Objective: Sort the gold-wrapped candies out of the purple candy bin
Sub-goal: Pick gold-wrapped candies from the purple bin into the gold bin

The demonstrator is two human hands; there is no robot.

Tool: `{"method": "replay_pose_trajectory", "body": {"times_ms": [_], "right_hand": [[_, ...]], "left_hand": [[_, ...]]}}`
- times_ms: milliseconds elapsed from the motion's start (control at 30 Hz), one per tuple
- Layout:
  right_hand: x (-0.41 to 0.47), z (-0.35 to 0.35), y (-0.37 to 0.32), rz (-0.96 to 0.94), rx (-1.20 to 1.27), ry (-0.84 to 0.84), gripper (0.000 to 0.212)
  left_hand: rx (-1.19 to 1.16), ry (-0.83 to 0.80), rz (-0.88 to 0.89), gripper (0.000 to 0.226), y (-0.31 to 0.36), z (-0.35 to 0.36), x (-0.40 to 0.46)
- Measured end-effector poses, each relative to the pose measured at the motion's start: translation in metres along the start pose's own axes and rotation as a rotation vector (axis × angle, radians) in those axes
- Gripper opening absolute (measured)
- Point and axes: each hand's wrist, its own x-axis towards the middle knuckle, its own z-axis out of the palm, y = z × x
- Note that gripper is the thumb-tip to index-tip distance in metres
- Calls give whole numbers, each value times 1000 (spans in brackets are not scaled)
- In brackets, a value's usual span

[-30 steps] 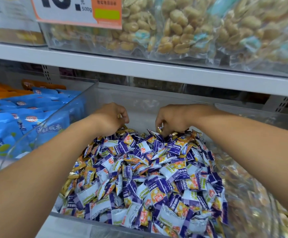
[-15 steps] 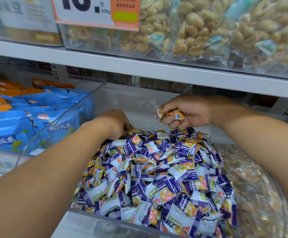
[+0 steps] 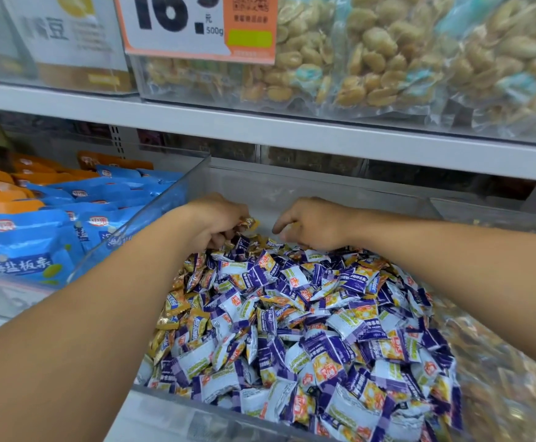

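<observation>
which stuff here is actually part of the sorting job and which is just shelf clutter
Job: gold-wrapped candies, purple candies, clear bin, left hand gripping gold candies, right hand.
Clutter: blue snack bags, orange bags, price sign, nut packs.

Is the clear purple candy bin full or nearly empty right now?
Full. Purple-and-white wrapped candies are heaped above the front wall of the clear plastic bin; gold-wrapped candies show along the left edge.
</observation>
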Motion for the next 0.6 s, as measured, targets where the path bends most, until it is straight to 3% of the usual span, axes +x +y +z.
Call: {"method": "replay_pose_trajectory", "body": {"times_ms": [167,300,467,600], "right_hand": [[12,11,-12,18,-328,-124,32],[18,14,-8,3,-238,-119,8],[10,-2,-2,5,-138,-58,12],[9,2,-9,5,-181,-208,42]], "left_hand": [[-117,11,-32,13,4,-3,1],[71,80,55,16,0,-1,-3],[394,75,299,24,-5,2,-3],[584,11,330,36,-6,1,-3]]}}
